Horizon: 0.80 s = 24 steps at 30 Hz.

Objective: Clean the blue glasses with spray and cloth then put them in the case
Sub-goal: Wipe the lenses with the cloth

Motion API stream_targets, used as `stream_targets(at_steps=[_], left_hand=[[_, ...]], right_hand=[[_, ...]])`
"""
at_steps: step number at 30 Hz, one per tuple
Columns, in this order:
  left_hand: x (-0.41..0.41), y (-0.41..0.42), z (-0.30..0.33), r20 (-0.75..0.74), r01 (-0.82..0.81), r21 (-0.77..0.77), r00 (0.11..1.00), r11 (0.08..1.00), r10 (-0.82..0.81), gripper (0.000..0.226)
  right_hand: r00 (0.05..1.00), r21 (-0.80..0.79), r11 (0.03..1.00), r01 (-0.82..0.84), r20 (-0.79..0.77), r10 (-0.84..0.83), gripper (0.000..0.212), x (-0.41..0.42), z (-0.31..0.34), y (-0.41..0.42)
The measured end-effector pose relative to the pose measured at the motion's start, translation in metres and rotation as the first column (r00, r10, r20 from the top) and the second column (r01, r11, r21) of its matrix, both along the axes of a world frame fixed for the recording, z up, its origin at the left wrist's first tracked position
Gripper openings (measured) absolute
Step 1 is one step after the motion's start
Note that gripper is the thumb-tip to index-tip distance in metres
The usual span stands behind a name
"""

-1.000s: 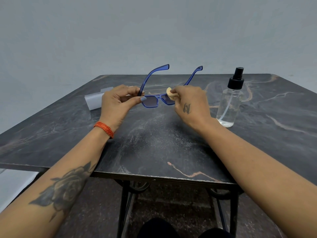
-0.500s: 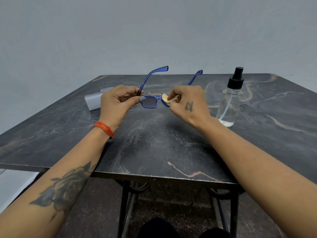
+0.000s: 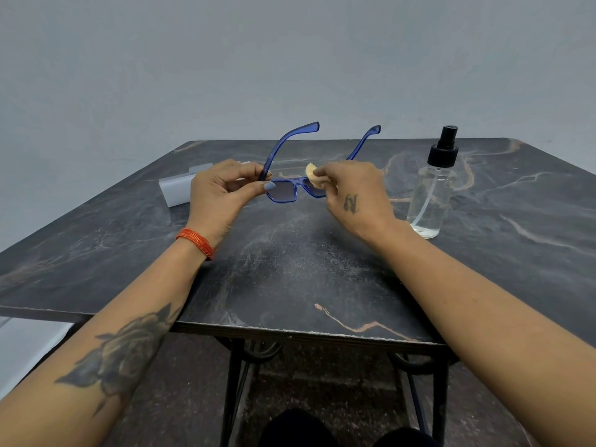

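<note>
Table: dark marble top (image 3: 290, 269), grey wall behind.
Blue glasses (image 3: 283, 191): up above the table's middle, arms pointing far and up.
My left hand (image 3: 219, 195): pinching the left corner of the frame.
My right hand (image 3: 354, 191): pinching a small tan cloth (image 3: 312, 175) on the right lens.
Spray bottle (image 3: 432, 195): standing right, near my right hand.
Case (image 3: 177, 188): pale, lying far left, behind my left hand.

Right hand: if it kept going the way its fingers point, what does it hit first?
The right hand points left, pinching the cloth on the glasses. Going on, it would probably meet the left hand at the other lens; depth is unclear.
</note>
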<state>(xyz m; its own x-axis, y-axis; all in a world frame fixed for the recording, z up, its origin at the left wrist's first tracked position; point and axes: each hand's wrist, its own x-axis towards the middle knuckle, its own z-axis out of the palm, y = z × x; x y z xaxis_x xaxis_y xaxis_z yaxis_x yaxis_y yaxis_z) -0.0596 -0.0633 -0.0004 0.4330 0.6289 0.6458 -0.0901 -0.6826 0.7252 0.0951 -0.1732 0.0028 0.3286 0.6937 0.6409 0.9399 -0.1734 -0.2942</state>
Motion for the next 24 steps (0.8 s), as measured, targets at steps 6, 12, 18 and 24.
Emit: stream_targets(at_steps=[6,12,18,24], left_hand=[[-0.0002,0.0004,-0.0001,0.011,-0.01,-0.011,1.0,1.0,0.01,0.027],[-0.0008,0.0009,0.0005,0.006,-0.005,-0.014,1.0,1.0,0.005,0.027],[-0.0002,0.0,0.0002,0.002,0.007,-0.008,1.0,1.0,-0.007,0.027],[-0.0001,-0.0002,-0.0001,-0.005,0.006,-0.01,1.0,1.0,-0.006,0.027]], right_hand=[[0.988,0.065,0.994,-0.084,-0.127,0.091,0.024,-0.0035,0.0007,-0.0002],[0.989,0.056,0.998,0.003,-0.146,0.005,0.024,-0.006,0.0048,-0.0048],[0.998,0.011,0.998,0.059,0.015,-0.059,0.021,-0.0027,0.004,-0.0047],[0.999,0.004,1.0,0.006,0.031,-0.007,0.021,0.0012,0.0004,-0.0001]])
